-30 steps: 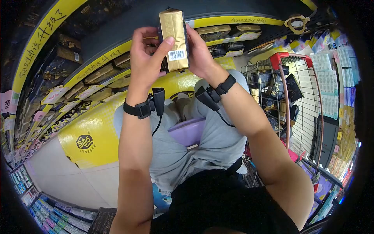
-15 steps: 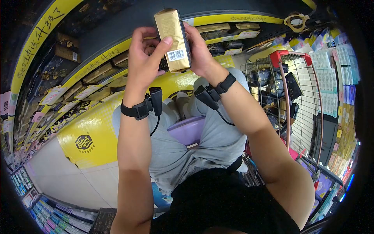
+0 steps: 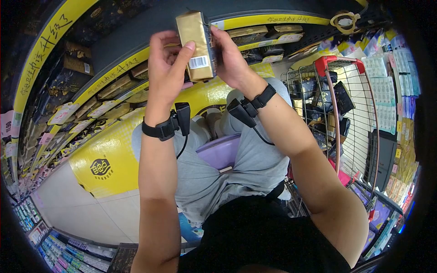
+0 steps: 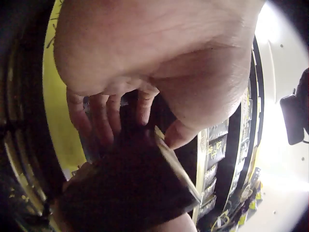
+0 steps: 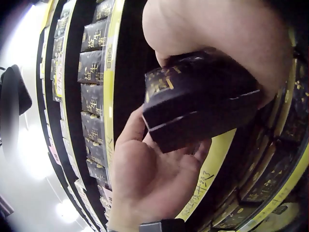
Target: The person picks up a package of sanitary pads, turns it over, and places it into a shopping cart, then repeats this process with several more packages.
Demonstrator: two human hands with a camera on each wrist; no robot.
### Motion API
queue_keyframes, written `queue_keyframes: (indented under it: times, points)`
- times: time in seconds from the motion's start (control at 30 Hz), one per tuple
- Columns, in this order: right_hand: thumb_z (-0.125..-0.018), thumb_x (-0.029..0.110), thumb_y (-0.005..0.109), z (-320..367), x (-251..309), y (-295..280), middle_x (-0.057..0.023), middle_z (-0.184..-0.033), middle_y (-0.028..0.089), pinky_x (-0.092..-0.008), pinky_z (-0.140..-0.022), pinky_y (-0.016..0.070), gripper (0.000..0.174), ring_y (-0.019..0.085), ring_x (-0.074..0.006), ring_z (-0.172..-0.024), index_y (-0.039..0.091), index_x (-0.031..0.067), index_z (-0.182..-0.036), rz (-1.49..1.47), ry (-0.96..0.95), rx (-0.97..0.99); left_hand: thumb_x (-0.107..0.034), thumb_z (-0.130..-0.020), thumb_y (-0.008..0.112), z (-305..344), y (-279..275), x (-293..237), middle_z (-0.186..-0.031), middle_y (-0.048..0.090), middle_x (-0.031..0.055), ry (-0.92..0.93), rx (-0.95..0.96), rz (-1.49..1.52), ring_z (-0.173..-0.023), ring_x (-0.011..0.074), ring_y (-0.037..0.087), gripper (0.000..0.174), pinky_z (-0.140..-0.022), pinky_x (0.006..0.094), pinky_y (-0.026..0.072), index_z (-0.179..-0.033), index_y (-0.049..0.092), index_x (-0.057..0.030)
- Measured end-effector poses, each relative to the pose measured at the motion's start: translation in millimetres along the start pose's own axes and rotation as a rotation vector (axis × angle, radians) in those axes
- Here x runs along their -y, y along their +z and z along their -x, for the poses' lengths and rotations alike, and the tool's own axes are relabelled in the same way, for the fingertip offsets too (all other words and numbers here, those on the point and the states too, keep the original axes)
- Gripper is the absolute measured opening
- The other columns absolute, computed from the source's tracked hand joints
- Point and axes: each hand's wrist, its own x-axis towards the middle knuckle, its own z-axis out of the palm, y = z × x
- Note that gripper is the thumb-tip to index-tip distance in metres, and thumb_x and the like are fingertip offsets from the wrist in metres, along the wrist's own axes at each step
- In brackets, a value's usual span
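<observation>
A black-and-gold package (image 3: 193,32) is held up in front of the shelf, its gold side with a white barcode label facing the head camera. My left hand (image 3: 166,75) grips it from the left, thumb pressed on the gold face and fingers behind, partly hidden. On the right, my right hand (image 3: 234,66) holds the black side, its thumb at the upper edge. The right wrist view has the dark package (image 5: 198,113) between that thumb and the fingers, above the palm. In the left wrist view the package (image 4: 130,183) is mostly in shadow.
Shelves with yellow edge strips (image 3: 287,20) and dark packs (image 3: 75,68) curve around the front and left. A red-handled wire shopping cart (image 3: 336,118) with several dark packages stands at the right. Between the legs is a purple stool (image 3: 220,152).
The package has moved slightly left and tilted, showing more of its black right side. Both hands have shifted a little left with it, and both still hold it.
</observation>
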Motion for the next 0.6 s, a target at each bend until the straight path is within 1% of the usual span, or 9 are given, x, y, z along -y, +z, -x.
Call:
queue_keyframes:
  times: [0.03,0.13,0.23,0.33,0.37,0.4,0.47,0.53,0.6]
  points:
    - [-0.101,0.041,0.053,-1.4,-0.5,-1.9,-0.0047,-0.112,0.070,-0.0317,-0.089,0.0522,0.042,0.067,-0.0145,-0.098,0.063,0.0068,-0.122,0.003,-0.017,-0.011,-0.017,-0.091,0.073,0.2,1.4,-0.2,-0.112,0.059,0.0121,0.028,-0.036,0.011,-0.095,0.0137,0.059,0.041,-0.077,0.0282,0.0520,-0.121,0.050,0.0012]
    - [-0.099,0.034,0.060,-3.0,-0.7,-5.1,-0.0053,-0.110,0.070,-0.0310,-0.087,0.0518,0.036,0.066,-0.0138,-0.096,0.063,0.0054,-0.121,0.020,-0.068,-0.053,-0.024,-0.100,0.061,-3.1,-5.1,4.7,-0.123,0.059,0.0121,0.064,0.004,-0.156,-0.110,0.0163,0.058,0.039,-0.095,0.0295,0.0459,-0.128,0.052,0.0009]
    - [-0.098,0.028,0.064,-3.7,-0.1,-5.7,-0.0046,-0.106,0.070,-0.0288,-0.084,0.0513,0.034,0.065,-0.0122,-0.093,0.064,0.0032,-0.120,0.133,-0.152,-0.083,-0.045,-0.098,0.060,-11.5,-17.6,19.9,-0.122,0.062,0.0170,0.048,-0.004,-0.234,-0.108,0.0245,0.062,0.060,-0.085,0.0343,0.0539,-0.137,0.049,-0.0011]
    - [-0.097,0.025,0.067,-3.3,-3.1,-7.3,-0.0022,-0.100,0.069,-0.0251,-0.080,0.0500,0.035,0.062,-0.0093,-0.089,0.063,0.0023,-0.123,0.367,-0.292,-0.047,-0.060,-0.096,0.055,-4.5,-6.4,10.5,-0.123,0.063,0.0188,0.051,0.036,-0.354,-0.110,0.0269,0.062,0.072,-0.084,0.0364,0.0551,-0.139,0.049,-0.0021]
    - [-0.097,0.025,0.067,-3.0,-2.4,-7.8,-0.0008,-0.097,0.068,-0.0239,-0.079,0.0495,0.035,0.061,-0.0079,-0.087,0.063,0.0024,-0.124,0.423,-0.340,-0.019,-0.062,-0.093,0.058,-4.6,-7.8,12.3,-0.117,0.065,0.0163,0.055,0.029,-0.412,-0.106,0.0260,0.064,0.073,-0.081,0.0391,0.0565,-0.134,0.053,-0.0024]
    - [-0.097,0.024,0.068,-3.2,-1.7,-8.6,0.0005,-0.095,0.067,-0.0226,-0.077,0.0489,0.036,0.060,-0.0066,-0.086,0.063,0.0025,-0.125,0.478,-0.389,0.010,-0.062,-0.094,0.057,-3.7,-7.5,9.3,-0.115,0.066,0.0155,-0.014,0.020,-0.380,-0.104,0.0247,0.064,0.072,-0.082,0.0380,0.0559,-0.133,0.054,-0.0017]
    - [-0.097,0.023,0.068,-7.4,-2.3,-13.3,0.0018,-0.094,0.064,-0.0211,-0.073,0.0478,0.038,0.058,-0.0048,-0.083,0.061,0.0035,-0.129,0.320,-0.345,0.029,-0.062,-0.095,0.055,-1.9,-6.1,0.5,-0.112,0.067,0.0139,-0.152,0.003,-0.315,-0.100,0.0221,0.065,0.070,-0.083,0.0359,0.0547,-0.129,0.056,-0.0001]
    - [-0.097,0.022,0.068,-7.4,-3.0,-12.4,0.0026,-0.094,0.062,-0.0200,-0.069,0.0468,0.040,0.056,-0.0034,-0.080,0.059,0.0039,-0.131,0.277,-0.375,0.064,-0.061,-0.097,0.053,-7.5,-14.1,9.5,-0.110,0.067,0.0124,-0.144,0.036,-0.238,-0.097,0.0189,0.065,0.070,-0.085,0.0327,0.0529,-0.126,0.057,0.0017]
    - [-0.097,0.022,0.068,-2.2,-2.6,-6.3,0.0029,-0.096,0.060,-0.0193,-0.066,0.0458,0.041,0.055,-0.0024,-0.077,0.058,0.0038,-0.133,0.349,-0.481,0.116,-0.061,-0.098,0.051,-8.7,-18.5,16.1,-0.108,0.068,0.0115,-0.178,0.067,-0.121,-0.095,0.0166,0.064,0.069,-0.086,0.0302,0.0510,-0.124,0.058,0.0033]
